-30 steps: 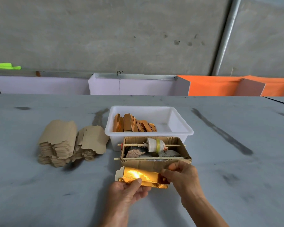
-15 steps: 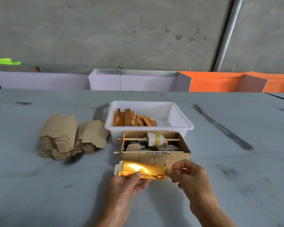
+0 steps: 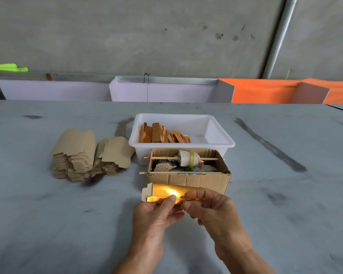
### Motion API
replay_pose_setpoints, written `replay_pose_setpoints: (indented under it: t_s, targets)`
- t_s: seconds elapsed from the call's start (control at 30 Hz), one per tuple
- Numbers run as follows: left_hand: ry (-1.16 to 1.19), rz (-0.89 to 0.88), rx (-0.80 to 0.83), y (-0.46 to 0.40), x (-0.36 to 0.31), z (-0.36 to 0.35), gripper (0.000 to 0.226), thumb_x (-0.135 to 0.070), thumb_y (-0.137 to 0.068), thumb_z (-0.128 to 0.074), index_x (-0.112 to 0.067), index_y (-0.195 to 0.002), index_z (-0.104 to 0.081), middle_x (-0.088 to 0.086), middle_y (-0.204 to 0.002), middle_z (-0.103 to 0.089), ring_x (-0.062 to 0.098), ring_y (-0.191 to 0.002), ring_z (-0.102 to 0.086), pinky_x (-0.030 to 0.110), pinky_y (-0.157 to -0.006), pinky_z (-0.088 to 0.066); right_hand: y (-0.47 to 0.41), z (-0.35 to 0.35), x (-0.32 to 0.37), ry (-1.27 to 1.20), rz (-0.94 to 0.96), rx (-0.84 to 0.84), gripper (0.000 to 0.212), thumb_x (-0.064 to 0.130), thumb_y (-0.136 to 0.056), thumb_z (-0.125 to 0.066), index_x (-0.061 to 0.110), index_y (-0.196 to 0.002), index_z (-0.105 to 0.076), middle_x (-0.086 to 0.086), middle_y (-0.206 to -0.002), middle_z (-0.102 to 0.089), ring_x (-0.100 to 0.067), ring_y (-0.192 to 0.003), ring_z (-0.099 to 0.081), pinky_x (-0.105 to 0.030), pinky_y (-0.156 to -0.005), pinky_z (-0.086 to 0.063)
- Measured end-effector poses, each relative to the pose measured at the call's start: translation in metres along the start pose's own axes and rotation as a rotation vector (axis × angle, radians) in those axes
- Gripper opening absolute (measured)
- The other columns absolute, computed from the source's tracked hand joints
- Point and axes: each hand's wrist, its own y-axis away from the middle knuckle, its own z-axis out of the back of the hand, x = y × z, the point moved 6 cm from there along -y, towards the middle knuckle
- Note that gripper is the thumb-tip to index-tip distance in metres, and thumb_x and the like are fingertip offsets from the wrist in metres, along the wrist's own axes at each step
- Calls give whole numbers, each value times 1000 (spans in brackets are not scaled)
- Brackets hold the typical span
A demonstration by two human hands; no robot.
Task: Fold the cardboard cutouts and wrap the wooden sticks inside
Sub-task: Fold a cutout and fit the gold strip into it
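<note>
Spreading wide under everything, the grey mottled surface (image 3: 265, 194) keeps each supply within reach. The white rectangular plastic tub (image 3: 222, 143) corrals the orange-brown flat wooden sticks (image 3: 162, 134), leaning together at its left end, likely so one lifts out easily. Left of the tub, two stacks of flat brown cardboard cutouts (image 3: 77, 155) wait unfolded. Just in front of the tub stands an open brown cardboard box (image 3: 194, 179), skewers run through its walls to carry a white spool. Touching the box's front, a gold-lined cardboard cutout (image 3: 160, 191) is pinched half-folded by both hands: the left hand (image 3: 156, 214) thumb pressing its near edge, the right hand (image 3: 210, 208) fingers (image 3: 194, 194) curled round its right end, seemingly to close the wrap.
</note>
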Motion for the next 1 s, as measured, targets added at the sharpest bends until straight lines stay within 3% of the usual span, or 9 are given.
replay_pose_setpoints:
  t_s: [0.87, 1.0]
  targets:
    - [-36, 8, -21, 6, -2, -5, 8, 4, -84, -60, 9, -84, -66, 27, -79, -69, 36, -72, -69, 38, -65, -60, 4, 1, 1, 103, -25, -11, 16, -8, -77, -68, 7, -82, -71, 3, -53, -65, 2, -44, -53, -8, -44, -39]
    - [-17, 0, -19, 8, -4, -8, 21, 6, -85, -59, -1, -69, -71, 25, -75, -69, 37, -71, -68, 34, -62, -59, 3, 0, 0, 126, -32, -15, 17, -8, -76, -69, 9, -79, -72, 4, -52, -64, 3, -43, -53, -8, -43, -38]
